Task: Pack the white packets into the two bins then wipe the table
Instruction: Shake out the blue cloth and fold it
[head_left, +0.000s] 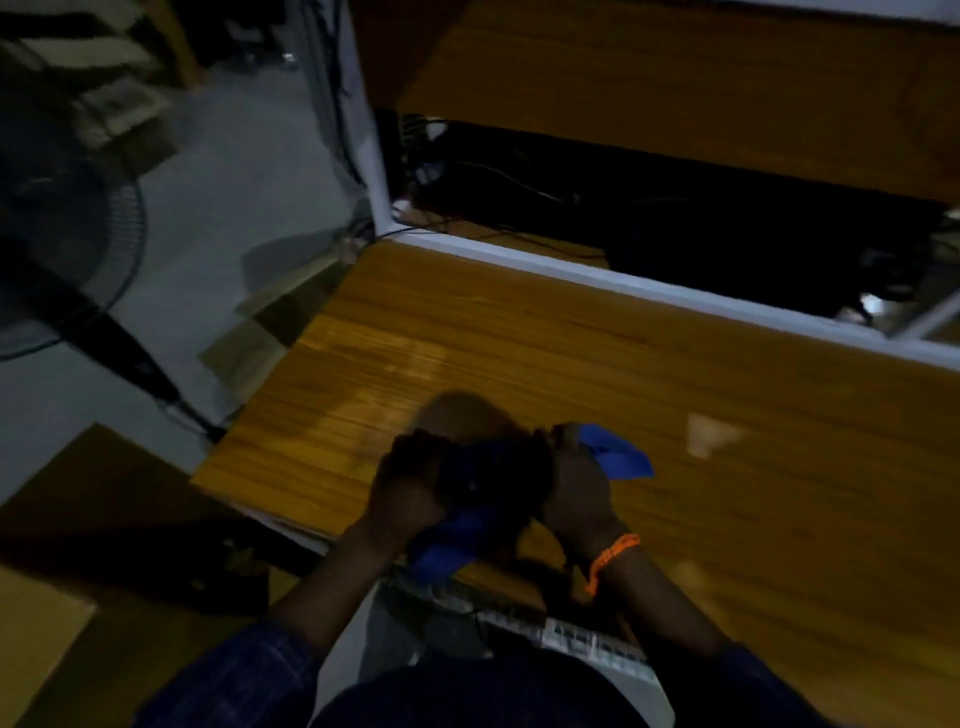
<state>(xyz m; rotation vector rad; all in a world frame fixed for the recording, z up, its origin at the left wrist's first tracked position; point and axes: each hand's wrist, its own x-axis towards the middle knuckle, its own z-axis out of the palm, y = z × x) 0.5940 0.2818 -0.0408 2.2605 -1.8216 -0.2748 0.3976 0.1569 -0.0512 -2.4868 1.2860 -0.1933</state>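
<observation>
Blue cloth (618, 457), bunched, is held between both hands above the near edge of the wooden table (675, 389). One corner sticks out to the right past the right hand (576, 488); another fold hangs down near the left hand (410, 488), toward the table edge. Left hand: fingers curled closed around the dark middle part of the bundle. Right hand: fingers likewise closed on the cloth at its right side. The centre of the bundle is in shadow; cannot tell whether anything else is wrapped in it. An orange wristband (610, 558) sits on the right wrist. Both forearms come out of dark blue sleeves (244, 675) at the near side. Table surface: bare wood grain with a pale reflection patch (706, 434) to the right of the hands; a white rim (571, 270) runs along the far edge. Beyond the rim, a dark gap with cables (493, 176), then a second wooden surface (675, 93) farther away. Far left on the grey floor stands a fan (67, 249), blurred. Brown cardboard (104, 519) lies at near left, below table level. No white packets or bins can be made out in this dim, blurred view.
</observation>
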